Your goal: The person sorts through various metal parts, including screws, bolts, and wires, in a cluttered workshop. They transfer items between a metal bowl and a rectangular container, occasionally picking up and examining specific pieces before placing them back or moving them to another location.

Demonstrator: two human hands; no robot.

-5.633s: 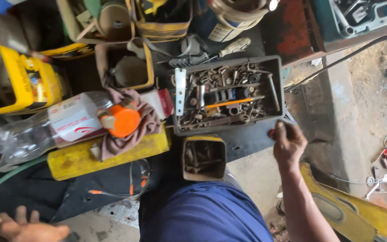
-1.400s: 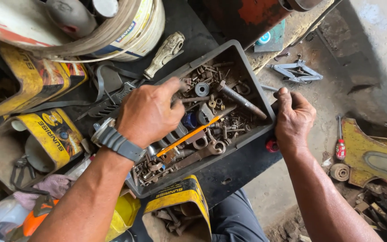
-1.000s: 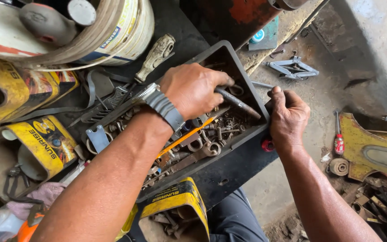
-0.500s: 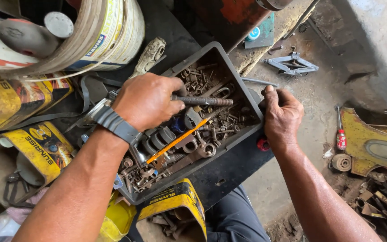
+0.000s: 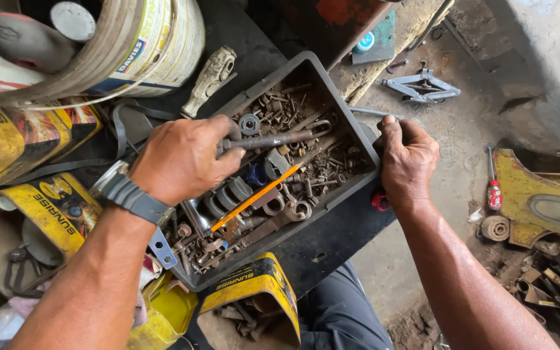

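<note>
In the grey plastic parts tray [image 5: 356,185], your left hand [image 5: 186,159] now has its fingers clenched on a rusty steel bar [image 5: 273,139], newly lifted, while your right hand [image 5: 408,155] grips the rim.

Left hand [image 5: 183,159] clenched, right hand [image 5: 408,159] gripping.

A repair workshop, probably for vehicles. Centre of the frame: a grey plastic parts tray [image 5: 355,139] heaped with rusty bolts, springs, sockets and wrenches. Upper left: worn paint buckets [image 5: 124,52] and cut-open yellow oil cans [image 5: 53,207] serving as bins. Upper right: a scissor jack [image 5: 419,87] on the stained concrete floor [image 5: 461,155]. Right edge: a red-handled screwdriver [image 5: 492,185] beside a yellow metal panel [image 5: 542,204] and scattered scrap.
</note>
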